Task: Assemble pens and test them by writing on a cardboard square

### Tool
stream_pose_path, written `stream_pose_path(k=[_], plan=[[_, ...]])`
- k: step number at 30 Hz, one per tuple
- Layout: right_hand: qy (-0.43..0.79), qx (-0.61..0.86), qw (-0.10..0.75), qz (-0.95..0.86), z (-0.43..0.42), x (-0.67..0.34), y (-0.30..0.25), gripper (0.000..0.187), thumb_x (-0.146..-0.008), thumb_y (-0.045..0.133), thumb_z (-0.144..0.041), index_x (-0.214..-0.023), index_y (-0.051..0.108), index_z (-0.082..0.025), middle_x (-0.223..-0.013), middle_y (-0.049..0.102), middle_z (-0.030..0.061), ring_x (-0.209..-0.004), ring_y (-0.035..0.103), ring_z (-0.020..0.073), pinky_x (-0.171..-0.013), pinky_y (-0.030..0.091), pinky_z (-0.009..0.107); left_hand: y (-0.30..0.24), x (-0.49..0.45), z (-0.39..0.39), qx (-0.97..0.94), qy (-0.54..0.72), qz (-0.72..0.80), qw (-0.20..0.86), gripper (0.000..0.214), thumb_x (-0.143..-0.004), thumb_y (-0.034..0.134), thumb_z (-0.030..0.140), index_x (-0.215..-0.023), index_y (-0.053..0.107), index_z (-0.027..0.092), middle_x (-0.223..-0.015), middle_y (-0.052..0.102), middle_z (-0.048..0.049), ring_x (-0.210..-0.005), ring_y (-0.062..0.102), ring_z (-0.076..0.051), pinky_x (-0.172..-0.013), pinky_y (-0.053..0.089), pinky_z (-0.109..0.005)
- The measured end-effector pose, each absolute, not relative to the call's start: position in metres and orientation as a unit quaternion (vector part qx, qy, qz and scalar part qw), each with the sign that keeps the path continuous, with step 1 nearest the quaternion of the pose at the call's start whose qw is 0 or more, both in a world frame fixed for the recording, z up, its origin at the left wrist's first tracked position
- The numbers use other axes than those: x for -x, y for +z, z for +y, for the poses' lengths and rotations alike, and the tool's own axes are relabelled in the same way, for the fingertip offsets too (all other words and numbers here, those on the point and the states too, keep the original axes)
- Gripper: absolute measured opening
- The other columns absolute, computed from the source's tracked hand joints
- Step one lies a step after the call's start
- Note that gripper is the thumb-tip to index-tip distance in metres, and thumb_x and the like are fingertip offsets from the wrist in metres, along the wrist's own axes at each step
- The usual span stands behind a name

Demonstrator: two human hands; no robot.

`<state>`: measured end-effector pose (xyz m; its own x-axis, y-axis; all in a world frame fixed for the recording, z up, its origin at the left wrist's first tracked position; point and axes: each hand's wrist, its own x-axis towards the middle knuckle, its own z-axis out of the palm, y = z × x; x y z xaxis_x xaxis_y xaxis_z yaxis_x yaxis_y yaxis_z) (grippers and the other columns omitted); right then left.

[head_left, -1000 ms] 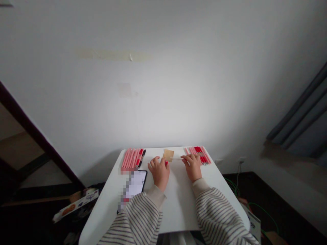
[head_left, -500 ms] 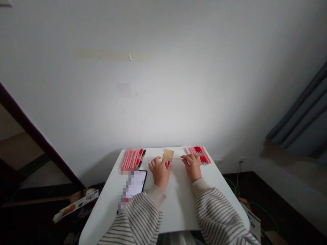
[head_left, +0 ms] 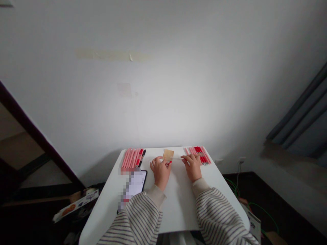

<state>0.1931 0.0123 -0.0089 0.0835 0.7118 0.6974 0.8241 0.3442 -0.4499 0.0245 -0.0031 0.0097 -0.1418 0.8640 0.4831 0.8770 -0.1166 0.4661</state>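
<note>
My left hand (head_left: pixel 161 173) is closed near the middle of the white table (head_left: pixel 178 204), fingers pinching a small red pen part (head_left: pixel 169 162) that is mostly hidden by the fingers. To its right, my right hand (head_left: pixel 192 167) pinches the end of a thin, pale rod (head_left: pixel 176 158) that looks like a pen refill. The rod points left, toward my left hand. Just beyond my left fingers lies a tan square of paper or tape (head_left: pixel 168 154).
Several pink pens (head_left: pixel 129 158) lie side by side at the back left, with a red and a black pen (head_left: pixel 142 158) beside them. Pink and red pen pieces (head_left: pixel 201 149) lie at the back right. A phone (head_left: pixel 136 183) rests near my left forearm. The wall (head_left: pixel 163 102) stands behind the table.
My left hand has shifted slightly right, and the red part shows a little more at its fingertips. My right hand has hardly moved and keeps its pinch.
</note>
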Motion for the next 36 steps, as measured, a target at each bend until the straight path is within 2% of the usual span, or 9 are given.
stream_pose_path(k=[13,36], plan=[[-0.059,0.562,0.474,-0.675,0.0130,-0.1949,-0.0096,0.019,-0.088,0.054,-0.033,-0.095,0.072,-0.028,-0.086,0.062,0.0055,-0.093,0.041,0.0231,-0.083,0.034,0.038,0.0005,-0.0232,0.0024,0.654,-0.416,-0.631,0.026,0.015,-0.082,0.057,0.029,-0.090,0.067,0.021,-0.112,0.055,-0.0074,-0.109,0.046,-0.024,-0.097,0.036,-0.042],[-0.057,0.562,0.471,-0.677,0.0155,-0.1958,-0.0134,0.017,-0.087,0.056,-0.030,-0.093,0.072,-0.029,-0.086,0.062,0.0050,-0.093,0.041,0.0230,-0.082,0.032,0.038,0.0021,-0.0226,0.0023,0.645,-0.437,-0.627,0.011,0.019,-0.084,0.053,0.032,-0.093,0.066,0.021,-0.113,0.054,-0.0082,-0.109,0.047,-0.024,-0.097,0.037,-0.042]])
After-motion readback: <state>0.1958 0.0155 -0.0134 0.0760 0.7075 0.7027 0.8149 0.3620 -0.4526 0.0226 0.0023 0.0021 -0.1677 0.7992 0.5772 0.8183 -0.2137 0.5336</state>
